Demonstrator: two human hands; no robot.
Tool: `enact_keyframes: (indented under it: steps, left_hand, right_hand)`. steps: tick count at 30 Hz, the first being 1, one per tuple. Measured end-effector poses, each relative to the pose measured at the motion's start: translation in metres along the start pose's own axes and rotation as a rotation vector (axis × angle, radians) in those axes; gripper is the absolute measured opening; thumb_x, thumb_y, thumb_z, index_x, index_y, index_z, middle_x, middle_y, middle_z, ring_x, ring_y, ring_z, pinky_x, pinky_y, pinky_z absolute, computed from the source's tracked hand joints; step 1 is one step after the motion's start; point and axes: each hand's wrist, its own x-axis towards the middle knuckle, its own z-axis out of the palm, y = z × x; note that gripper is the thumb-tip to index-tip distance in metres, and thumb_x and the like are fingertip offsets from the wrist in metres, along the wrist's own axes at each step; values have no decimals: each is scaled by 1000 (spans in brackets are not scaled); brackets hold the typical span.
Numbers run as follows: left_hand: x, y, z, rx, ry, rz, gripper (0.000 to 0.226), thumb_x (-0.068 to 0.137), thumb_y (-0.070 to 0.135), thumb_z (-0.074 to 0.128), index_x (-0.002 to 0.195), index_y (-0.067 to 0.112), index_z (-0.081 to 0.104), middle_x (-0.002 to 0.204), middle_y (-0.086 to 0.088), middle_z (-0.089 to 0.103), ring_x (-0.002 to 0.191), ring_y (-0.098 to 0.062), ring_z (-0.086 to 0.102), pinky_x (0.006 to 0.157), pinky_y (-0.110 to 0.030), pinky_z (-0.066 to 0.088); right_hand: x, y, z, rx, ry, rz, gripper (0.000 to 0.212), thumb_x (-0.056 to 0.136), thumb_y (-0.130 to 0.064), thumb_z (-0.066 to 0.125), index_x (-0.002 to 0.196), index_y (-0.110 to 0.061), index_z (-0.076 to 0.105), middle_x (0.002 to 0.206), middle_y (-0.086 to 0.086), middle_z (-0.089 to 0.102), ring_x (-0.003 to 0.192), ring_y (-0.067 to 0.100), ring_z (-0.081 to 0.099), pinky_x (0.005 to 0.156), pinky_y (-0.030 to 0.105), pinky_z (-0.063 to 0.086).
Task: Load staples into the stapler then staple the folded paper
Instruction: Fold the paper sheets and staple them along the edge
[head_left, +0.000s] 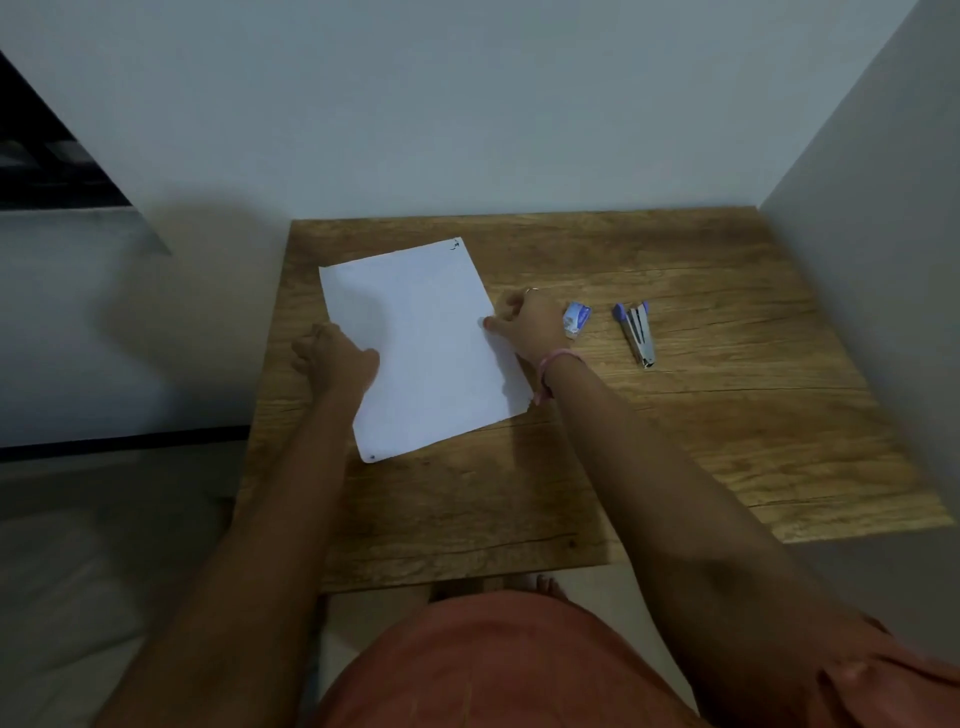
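A white sheet of paper (423, 345) lies flat and unfolded on the wooden table (701, 426), tilted slightly. My left hand (335, 358) grips its left edge, thumb on top. At the paper's right edge my right hand (524, 325) pinches the sheet with its fingertips. Just right of that hand sits a small blue-and-white staple box (577, 319). Further right, a silver stapler with a blue-purple handle (638, 332) lies on the table, untouched, its jaws slightly apart.
A wall closes the table's far side and another wall its right side. The table's left edge runs beside a grey surface (104, 332). My orange-clothed lap (493, 665) is below the table's near edge.
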Motion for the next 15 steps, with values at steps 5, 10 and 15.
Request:
enact_keyframes:
  steps: [5, 10, 15]
  left_hand:
    - [8, 2, -2, -12, -46, 4, 56, 79, 3, 71, 128, 0, 43, 133, -25, 43, 124, -37, 41, 101, -45, 43]
    - [16, 0, -11, -178, -111, -80, 71, 66, -1, 82, 128, -1, 47, 133, -21, 51, 121, -36, 51, 95, -43, 50]
    - [20, -12, -23, -452, -283, -128, 54, 69, -2, 79, 117, -10, 56, 123, -25, 60, 110, -40, 59, 91, -42, 53]
  right_hand:
    - [7, -6, 13, -135, -41, -40, 45, 74, -30, 79, 107, -4, 63, 115, 10, 61, 102, 22, 58, 87, 32, 48]
    - [9, -14, 12, -147, -94, -7, 67, 71, -18, 82, 128, -2, 51, 128, 15, 57, 120, 29, 52, 100, 38, 46]
    - [13, -14, 1, -172, -115, 106, 57, 72, -7, 79, 123, 0, 55, 121, 15, 62, 112, 31, 58, 90, 38, 50]
